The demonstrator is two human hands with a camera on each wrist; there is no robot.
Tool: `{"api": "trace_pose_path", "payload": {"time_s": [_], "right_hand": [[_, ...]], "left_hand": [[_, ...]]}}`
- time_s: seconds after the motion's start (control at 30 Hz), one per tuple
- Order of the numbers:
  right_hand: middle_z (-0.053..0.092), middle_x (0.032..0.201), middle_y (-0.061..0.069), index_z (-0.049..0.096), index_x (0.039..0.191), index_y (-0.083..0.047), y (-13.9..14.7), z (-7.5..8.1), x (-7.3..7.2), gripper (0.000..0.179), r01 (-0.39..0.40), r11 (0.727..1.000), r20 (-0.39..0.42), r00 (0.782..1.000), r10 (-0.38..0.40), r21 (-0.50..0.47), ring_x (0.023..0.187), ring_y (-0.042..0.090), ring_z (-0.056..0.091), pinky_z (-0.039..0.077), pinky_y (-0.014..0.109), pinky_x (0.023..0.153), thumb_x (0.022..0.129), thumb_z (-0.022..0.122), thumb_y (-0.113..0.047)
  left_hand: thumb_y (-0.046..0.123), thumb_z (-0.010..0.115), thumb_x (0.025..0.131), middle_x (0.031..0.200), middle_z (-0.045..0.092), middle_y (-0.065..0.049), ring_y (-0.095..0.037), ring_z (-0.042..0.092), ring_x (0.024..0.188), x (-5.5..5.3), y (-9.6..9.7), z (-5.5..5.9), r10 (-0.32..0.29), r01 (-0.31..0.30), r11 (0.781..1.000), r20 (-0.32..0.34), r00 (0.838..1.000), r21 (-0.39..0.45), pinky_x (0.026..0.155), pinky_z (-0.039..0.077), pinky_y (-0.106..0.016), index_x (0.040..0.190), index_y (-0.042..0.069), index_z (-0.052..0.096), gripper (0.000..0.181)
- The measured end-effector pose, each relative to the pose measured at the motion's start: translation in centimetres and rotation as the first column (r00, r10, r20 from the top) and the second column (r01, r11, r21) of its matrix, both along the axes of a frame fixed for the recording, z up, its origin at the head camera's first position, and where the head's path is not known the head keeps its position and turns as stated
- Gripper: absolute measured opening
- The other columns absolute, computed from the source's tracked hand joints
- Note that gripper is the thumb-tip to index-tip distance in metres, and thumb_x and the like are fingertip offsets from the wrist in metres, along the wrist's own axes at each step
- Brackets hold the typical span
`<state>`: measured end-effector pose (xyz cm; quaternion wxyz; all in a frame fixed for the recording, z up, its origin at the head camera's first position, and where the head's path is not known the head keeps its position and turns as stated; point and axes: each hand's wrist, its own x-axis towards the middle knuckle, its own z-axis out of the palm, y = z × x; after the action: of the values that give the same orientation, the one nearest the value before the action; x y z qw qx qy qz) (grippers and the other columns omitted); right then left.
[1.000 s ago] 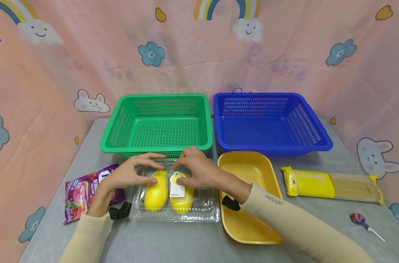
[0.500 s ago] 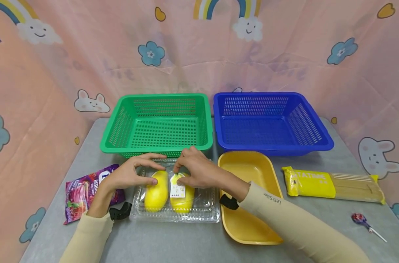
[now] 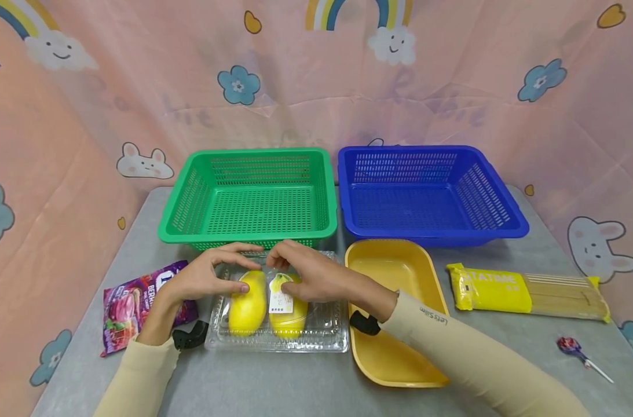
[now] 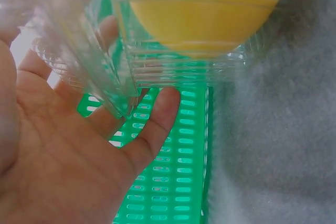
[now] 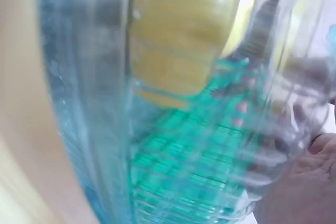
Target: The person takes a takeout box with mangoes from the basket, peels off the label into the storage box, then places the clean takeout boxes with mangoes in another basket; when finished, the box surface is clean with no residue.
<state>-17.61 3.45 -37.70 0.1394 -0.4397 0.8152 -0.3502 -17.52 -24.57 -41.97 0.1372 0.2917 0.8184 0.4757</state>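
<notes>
Two yellow mangoes lie side by side in a clear plastic clamshell box. A white label sits over the right mango. My left hand spreads across the left side of the lid, fingers reaching toward the far edge and thumb over the left mango. In the left wrist view its thumb is beside the plastic rim. My right hand bends over the lid, thumb by the label, index finger above the gap between the mangoes. Whether those fingertips pinch anything is hidden; the right wrist view is blurred.
Behind the box stand a green basket and a blue basket. A yellow tray lies under my right forearm. Purple candy bag at left; noodle packet and lollipop at right.
My right hand's fingers have shifted slightly left along the lid, from above the label toward the gap between the mangoes. The left hand and the box look unmoved.
</notes>
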Motion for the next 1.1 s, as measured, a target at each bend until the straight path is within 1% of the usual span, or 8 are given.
{"api": "trace_pose_path", "payload": {"time_s": [0.17, 0.3, 0.47, 0.6, 0.7, 0.83, 0.97, 1.1], "right_hand": [[0.057, 0.115, 0.012, 0.055, 0.123, -0.004, -0.38, 0.18, 0.25, 0.035, -0.02, 0.999, -0.065, 0.998, 0.023, 0.037, 0.101, 0.02, 0.054, 0.051, 0.031, 0.091, 0.09, 0.063, 0.004], [0.055, 0.111, 0.01, 0.056, 0.123, -0.005, -0.59, 0.2, 0.41, 0.035, -0.006, 0.997, -0.128, 0.992, 0.016, 0.077, 0.095, 0.017, 0.05, 0.048, 0.027, 0.083, 0.09, 0.063, 0.004], [0.053, 0.106, 0.007, 0.055, 0.123, -0.008, -0.76, 0.13, 0.38, 0.037, 0.007, 0.994, -0.144, 0.99, 0.008, 0.106, 0.089, 0.015, 0.048, 0.045, 0.025, 0.077, 0.089, 0.064, 0.003], [0.053, 0.105, 0.008, 0.053, 0.125, -0.008, -0.72, 0.09, 0.25, 0.039, -0.004, 0.997, -0.096, 0.995, 0.012, 0.08, 0.088, 0.017, 0.049, 0.045, 0.026, 0.076, 0.089, 0.063, 0.003], [0.054, 0.111, 0.012, 0.052, 0.127, -0.005, -0.56, -0.1, 0.02, 0.041, -0.013, 1.0, -0.013, 1.0, 0.014, 0.028, 0.095, 0.019, 0.053, 0.049, 0.028, 0.083, 0.088, 0.062, 0.005], [0.053, 0.12, 0.018, 0.05, 0.13, -0.003, -0.36, -0.37, -0.24, 0.044, -0.011, 0.999, 0.091, 0.996, 0.014, -0.035, 0.103, 0.02, 0.055, 0.052, 0.031, 0.091, 0.088, 0.061, 0.007], [0.052, 0.117, 0.02, 0.049, 0.13, -0.003, -0.29, -0.54, -0.36, 0.044, -0.02, 0.997, 0.16, 0.987, 0.032, -0.077, 0.103, 0.02, 0.056, 0.053, 0.033, 0.085, 0.089, 0.059, 0.008], [0.052, 0.116, 0.02, 0.05, 0.128, -0.002, -0.26, -0.59, -0.34, 0.043, -0.013, 0.995, 0.152, 0.988, 0.028, -0.096, 0.101, 0.02, 0.057, 0.052, 0.029, 0.079, 0.088, 0.059, 0.009]], "left_hand": [[0.016, 0.081, 0.087, 0.153, 0.054, -0.003, -0.032, 0.041, 0.145, -0.02, -0.04, -0.08, 0.004, -0.004, 1.0, 0.001, 1.0, -0.006, 0.113, 0.034, -0.067, 0.121, 0.02, 0.076, 0.036], [0.017, 0.082, 0.087, 0.153, 0.054, -0.002, -0.029, 0.041, 0.145, -0.11, -0.04, -0.14, 0.003, -0.003, 1.0, 0.001, 1.0, -0.011, 0.114, 0.034, -0.066, 0.121, 0.021, 0.076, 0.036], [0.017, 0.082, 0.087, 0.153, 0.054, -0.001, -0.029, 0.04, 0.146, -0.11, -0.01, -0.06, 0.005, -0.004, 1.0, 0.007, 1.0, -0.013, 0.114, 0.034, -0.067, 0.122, 0.021, 0.076, 0.036], [0.017, 0.082, 0.086, 0.152, 0.054, -0.002, -0.031, 0.04, 0.146, -0.01, -0.06, -0.04, 0.004, -0.004, 1.0, 0.004, 1.0, -0.011, 0.114, 0.034, -0.067, 0.121, 0.02, 0.076, 0.036], [0.017, 0.081, 0.086, 0.152, 0.054, -0.003, -0.031, 0.041, 0.145, 0.01, -0.09, -0.08, 0.004, -0.004, 1.0, 0.002, 1.0, -0.009, 0.113, 0.034, -0.068, 0.121, 0.02, 0.076, 0.035], [0.016, 0.081, 0.086, 0.152, 0.054, -0.003, -0.031, 0.042, 0.143, 0.0, -0.08, -0.11, 0.003, -0.003, 1.0, 0.002, 1.0, -0.005, 0.113, 0.034, -0.068, 0.121, 0.02, 0.076, 0.035], [0.016, 0.081, 0.087, 0.151, 0.055, -0.003, -0.031, 0.043, 0.143, -0.01, -0.03, -0.11, 0.004, -0.004, 1.0, 0.004, 1.0, -0.005, 0.113, 0.035, -0.067, 0.121, 0.019, 0.076, 0.035], [0.016, 0.081, 0.087, 0.152, 0.055, -0.003, -0.031, 0.042, 0.143, -0.02, -0.02, -0.13, 0.007, -0.007, 1.0, 0.005, 1.0, -0.004, 0.113, 0.035, -0.067, 0.121, 0.019, 0.076, 0.035]]}}
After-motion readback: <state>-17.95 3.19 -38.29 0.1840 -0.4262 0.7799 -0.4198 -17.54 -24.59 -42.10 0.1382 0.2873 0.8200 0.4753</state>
